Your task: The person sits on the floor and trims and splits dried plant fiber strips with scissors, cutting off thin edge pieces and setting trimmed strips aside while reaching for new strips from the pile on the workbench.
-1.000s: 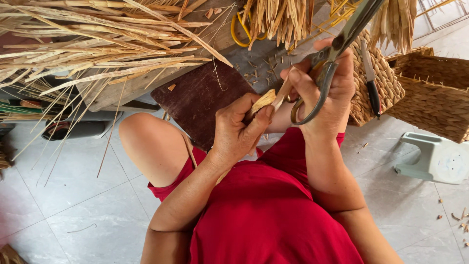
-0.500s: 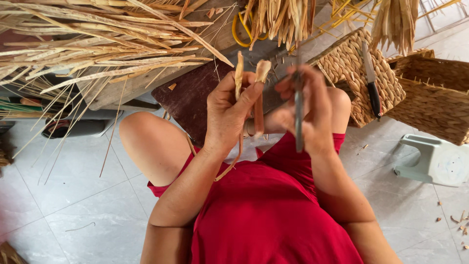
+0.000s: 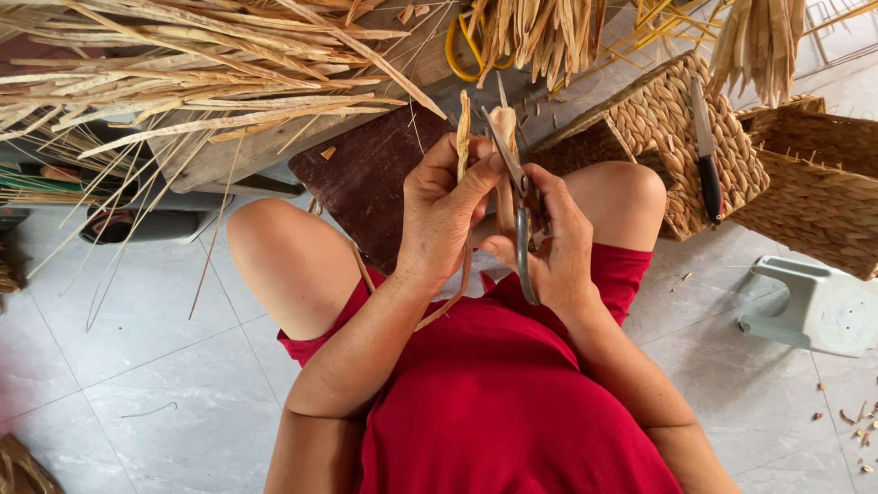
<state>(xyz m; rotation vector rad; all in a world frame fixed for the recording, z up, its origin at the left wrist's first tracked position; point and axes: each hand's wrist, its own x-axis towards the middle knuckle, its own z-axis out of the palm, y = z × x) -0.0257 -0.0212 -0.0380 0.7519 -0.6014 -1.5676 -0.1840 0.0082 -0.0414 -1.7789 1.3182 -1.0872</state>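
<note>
My left hand (image 3: 445, 209) pinches two dried, tan plant strips (image 3: 464, 128) upright over my lap; one strip trails down and curls under my wrist. My right hand (image 3: 555, 242) grips a pair of grey metal scissors (image 3: 518, 197), handles down, blades pointing up against the wider strip (image 3: 502, 123). Both hands touch each other between my bare knees, above my red shorts.
A bundle of dried reeds (image 3: 183, 64) lies on a wooden plank at the upper left. A dark brown board (image 3: 366, 178) sits ahead of my knees. Woven baskets (image 3: 677, 128) stand at the right, one carrying a black-handled knife (image 3: 706, 155). A pale plastic stool (image 3: 814, 306) lies on the tiled floor.
My right hand has come down from the upper right and brought the scissors upright against the strips. My left hand has turned the strips upright and both hands now meet.
</note>
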